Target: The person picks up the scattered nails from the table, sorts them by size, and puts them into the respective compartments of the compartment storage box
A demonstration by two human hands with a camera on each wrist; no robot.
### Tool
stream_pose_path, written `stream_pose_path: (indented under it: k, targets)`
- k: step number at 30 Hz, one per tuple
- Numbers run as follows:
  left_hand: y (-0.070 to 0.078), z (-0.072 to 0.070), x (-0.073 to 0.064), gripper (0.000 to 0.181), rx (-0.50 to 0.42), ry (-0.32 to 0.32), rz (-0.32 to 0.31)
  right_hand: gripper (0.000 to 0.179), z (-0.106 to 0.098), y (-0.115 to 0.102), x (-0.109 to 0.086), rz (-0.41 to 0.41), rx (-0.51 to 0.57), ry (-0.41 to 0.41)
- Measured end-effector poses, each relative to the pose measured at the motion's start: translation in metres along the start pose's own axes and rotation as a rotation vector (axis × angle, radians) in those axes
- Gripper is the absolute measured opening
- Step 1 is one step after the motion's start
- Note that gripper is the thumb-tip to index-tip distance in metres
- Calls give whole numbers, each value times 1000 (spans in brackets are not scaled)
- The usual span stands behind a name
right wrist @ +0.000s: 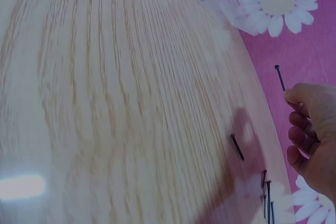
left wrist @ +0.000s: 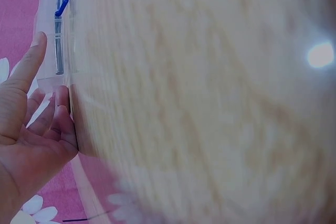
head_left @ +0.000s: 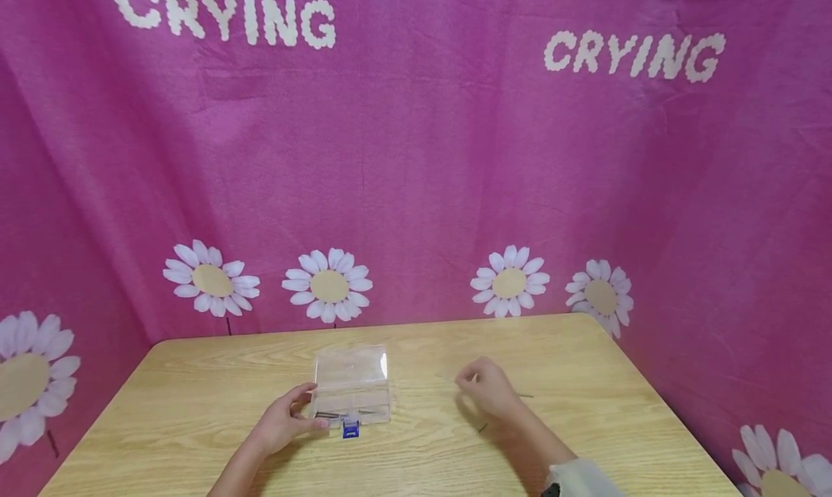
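A clear plastic box (head_left: 352,396) with a blue latch (head_left: 351,429) sits on the table, its lid (head_left: 352,363) raised toward the back. Dark nails (head_left: 327,415) lie inside along its front. My left hand (head_left: 286,419) holds the box's left end, thumb at the front corner and fingers along the side. In the left wrist view the thumb (left wrist: 32,62) lies straight against the clear wall. My right hand (head_left: 489,389) is to the right of the box, pinching one nail (right wrist: 280,78) between thumb and forefinger, its head pointing away from the fingers.
Several loose nails (right wrist: 268,200) lie bunched on the wooden table (head_left: 422,461) by the right hand, with a single nail (right wrist: 237,147) apart from them. A pink curtain (head_left: 416,157) with daisies and lettering hangs behind the table and along both sides.
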State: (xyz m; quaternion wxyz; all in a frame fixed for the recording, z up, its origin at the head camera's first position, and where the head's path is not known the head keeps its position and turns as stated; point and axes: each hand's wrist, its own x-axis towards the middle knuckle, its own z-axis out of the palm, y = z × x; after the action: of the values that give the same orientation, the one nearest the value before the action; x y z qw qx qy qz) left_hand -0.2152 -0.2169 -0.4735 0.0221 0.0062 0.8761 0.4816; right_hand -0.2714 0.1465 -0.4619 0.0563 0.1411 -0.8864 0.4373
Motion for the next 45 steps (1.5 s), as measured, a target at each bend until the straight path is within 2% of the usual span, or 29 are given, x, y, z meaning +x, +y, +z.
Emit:
stream_pose_path:
  k: [3,9,16,22,31,37,40,45]
  targets:
    - [0,0,0,83,-4,0,-2,6,4,-4,1,-39,-16,-12]
    - [0,0,0,81,0,-13,-2,8,15,-11,1,-46,-12,-58]
    - [1,1,1,82,14,-11,5,11,29,-22,2,-99,3,-103]
    - [0,0,2,84,0,-5,6,10,43,-34,2,-76,48,-159]
    - [0,0,1,83,-6,-6,5,11,60,-47,5,-216,-26,-203]
    - [0,0,1,82,7,-10,5,10,71,-53,4,-210,-3,-235]
    - [-1,0,2,83,13,-13,-7,9,76,-56,2,-208,21,-242]
    - [-2,0,2,83,9,-15,-6,8,83,-61,2,-247,-17,-202]
